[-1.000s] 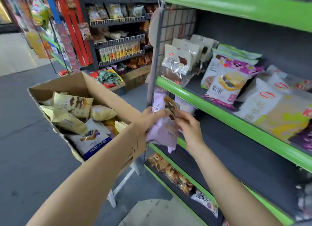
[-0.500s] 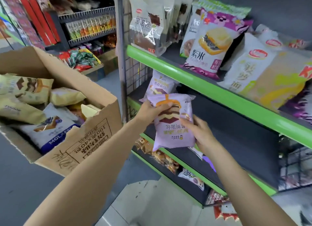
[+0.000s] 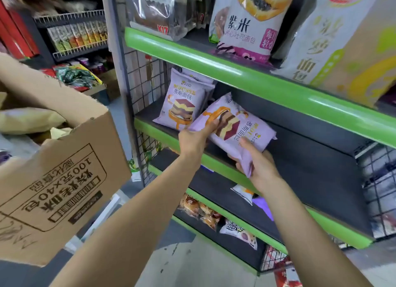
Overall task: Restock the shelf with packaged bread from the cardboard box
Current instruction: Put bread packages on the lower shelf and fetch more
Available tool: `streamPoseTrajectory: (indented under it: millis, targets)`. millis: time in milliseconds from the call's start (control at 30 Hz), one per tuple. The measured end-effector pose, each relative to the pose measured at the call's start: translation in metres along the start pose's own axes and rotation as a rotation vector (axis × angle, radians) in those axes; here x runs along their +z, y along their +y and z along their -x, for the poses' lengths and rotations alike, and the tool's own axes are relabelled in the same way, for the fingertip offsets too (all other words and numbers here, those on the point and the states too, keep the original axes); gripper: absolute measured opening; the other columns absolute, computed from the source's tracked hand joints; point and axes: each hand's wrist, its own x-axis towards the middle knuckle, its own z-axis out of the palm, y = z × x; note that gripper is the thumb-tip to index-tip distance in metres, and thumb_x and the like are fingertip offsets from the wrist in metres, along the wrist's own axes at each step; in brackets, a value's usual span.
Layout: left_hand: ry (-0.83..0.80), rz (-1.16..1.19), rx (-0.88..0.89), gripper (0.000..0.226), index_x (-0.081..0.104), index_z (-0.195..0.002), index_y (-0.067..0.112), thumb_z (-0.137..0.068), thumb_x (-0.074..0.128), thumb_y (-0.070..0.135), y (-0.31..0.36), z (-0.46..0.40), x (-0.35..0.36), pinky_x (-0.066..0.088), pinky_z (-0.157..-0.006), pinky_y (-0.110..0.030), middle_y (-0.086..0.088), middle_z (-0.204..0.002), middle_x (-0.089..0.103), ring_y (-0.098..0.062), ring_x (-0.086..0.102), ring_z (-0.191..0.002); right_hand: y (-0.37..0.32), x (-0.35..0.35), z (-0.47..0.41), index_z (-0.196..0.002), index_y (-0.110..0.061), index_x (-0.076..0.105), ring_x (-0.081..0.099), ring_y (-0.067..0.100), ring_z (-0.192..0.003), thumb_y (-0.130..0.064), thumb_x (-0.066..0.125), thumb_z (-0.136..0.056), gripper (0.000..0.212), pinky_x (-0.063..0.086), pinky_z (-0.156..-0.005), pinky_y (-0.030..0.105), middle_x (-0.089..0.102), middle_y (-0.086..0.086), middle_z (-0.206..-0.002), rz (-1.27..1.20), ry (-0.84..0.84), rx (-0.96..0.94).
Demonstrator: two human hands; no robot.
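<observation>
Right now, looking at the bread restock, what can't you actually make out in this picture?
All in the head view:
- Cardboard box: most contents hidden behind its front wall; left side cut off by the frame edge.
- Held purple bread pack: both ends covered by left hand and right hand; small print too fine.
- Packs behind the standing purple pack: count hidden by it.
- Top shelf bags: cut off by the top edge.
</observation>
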Motion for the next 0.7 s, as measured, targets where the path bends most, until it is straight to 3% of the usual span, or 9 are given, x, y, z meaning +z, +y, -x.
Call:
streamPoseTrajectory:
  millis: [100, 200, 267, 333, 367, 467, 533, 600, 700]
  targets:
    - [-0.126, -0.238, 0.206, 0.062, 0.050, -0.123, 0.009, -0.071, 0.082, 0.018, 0.003, -0.007, -0.006, 0.050, -0.090, -0.029, -0.002, -0.103, 0.060, -0.016, 0.061, -0.097, -0.020, -0.026, -0.013, -0.110, -0.022, 0.062, 0.063, 0.013, -0.084, -0.020, 0.072, -0.080, 0.032, 0.047, -0.056, 0.023, 0.069, -0.005, -0.097, 0.246, 0.031, -0.116]
    - [-0.392, -0.447, 0.103, 0.030, 0.063, -0.095, 0.018, -0.072, 0.082, 0.021, 0.007, -0.007, 0.001, 0.055, -0.088, -0.035, -0.004, -0.095, 0.069, -0.019, 0.067, -0.090, -0.028, -0.034, -0.019, -0.107, -0.018, 0.065, 0.066, 0.016, -0.088, -0.016, 0.070, -0.081, 0.027, 0.054, -0.066, 0.028, 0.071, 0.001, -0.101, 0.345, -0.090, -0.144]
    - [-0.352, -0.396, 0.090, 0.019, 0.063, -0.081, 0.019, -0.073, 0.081, 0.020, 0.005, -0.012, 0.010, 0.057, -0.081, -0.032, -0.006, -0.088, 0.070, -0.020, 0.068, -0.081, -0.030, -0.030, -0.021, -0.110, -0.012, 0.064, 0.066, 0.018, -0.098, -0.021, 0.063, -0.086, 0.026, 0.055, -0.083, 0.033, 0.070, 0.006, -0.108, 0.107, -0.109, -0.134]
    - [-0.208, -0.257, 0.088, 0.020, 0.064, -0.084, 0.016, -0.076, 0.079, 0.026, -0.002, -0.020, 0.020, 0.055, -0.081, -0.030, -0.004, -0.087, 0.069, -0.018, 0.066, -0.080, -0.029, -0.024, -0.025, -0.108, -0.010, 0.061, 0.065, 0.015, -0.102, -0.029, 0.052, -0.092, 0.027, 0.053, -0.093, 0.031, 0.072, 0.005, -0.103, -0.271, -0.114, -0.114]
    - [-0.172, -0.189, 0.063, 0.025, 0.065, -0.089, 0.013, -0.076, 0.078, 0.030, -0.005, -0.023, 0.024, 0.055, -0.083, -0.032, -0.005, -0.090, 0.069, -0.020, 0.067, -0.083, -0.026, -0.019, -0.027, -0.106, -0.010, 0.061, 0.065, 0.014, -0.102, -0.029, 0.049, -0.094, 0.026, 0.051, -0.094, 0.028, 0.073, 0.004, -0.098, -0.345, -0.131, -0.115]
    - [-0.221, -0.273, 0.023, 0.043, 0.062, -0.083, 0.007, -0.072, 0.076, 0.046, -0.017, -0.029, 0.039, 0.051, -0.068, -0.033, -0.012, -0.083, 0.067, -0.024, 0.064, -0.075, -0.012, -0.001, -0.034, -0.114, -0.012, 0.059, 0.068, 0.016, -0.097, -0.019, 0.055, -0.093, 0.023, 0.057, -0.081, 0.029, 0.072, 0.004, -0.103, -0.140, -0.147, -0.089]
    - [-0.249, -0.466, 0.063, 0.061, 0.057, -0.102, -0.001, -0.073, 0.074, 0.049, -0.019, -0.034, 0.045, 0.049, -0.071, -0.031, -0.018, -0.100, 0.066, -0.030, 0.064, -0.089, -0.010, 0.002, -0.048, -0.118, -0.012, 0.057, 0.068, 0.018, -0.089, -0.008, 0.061, -0.088, 0.030, 0.058, -0.071, 0.031, 0.069, 0.006, -0.102, -0.080, -0.083, -0.130]
    - [-0.214, -0.655, 0.177, 0.073, 0.038, -0.128, -0.004, -0.079, 0.072, 0.038, -0.018, -0.044, 0.047, 0.045, -0.092, -0.034, -0.019, -0.127, 0.053, -0.032, 0.053, -0.117, -0.017, 0.002, -0.066, -0.116, -0.009, 0.057, 0.066, 0.023, -0.090, 0.002, 0.061, -0.085, 0.034, 0.056, -0.080, 0.038, 0.067, 0.009, -0.102, -0.032, -0.027, -0.219]
    - [-0.183, -0.905, 0.460, 0.087, 0.014, -0.146, -0.001, -0.083, 0.070, 0.022, -0.010, -0.059, 0.051, 0.031, -0.106, -0.033, -0.022, -0.145, 0.027, -0.035, 0.037, -0.132, -0.031, 0.000, -0.099, -0.111, -0.011, 0.054, 0.062, 0.029, -0.101, 0.005, 0.066, -0.077, 0.039, 0.050, -0.094, 0.049, 0.064, 0.013, -0.110, 0.112, 0.043, -0.351]
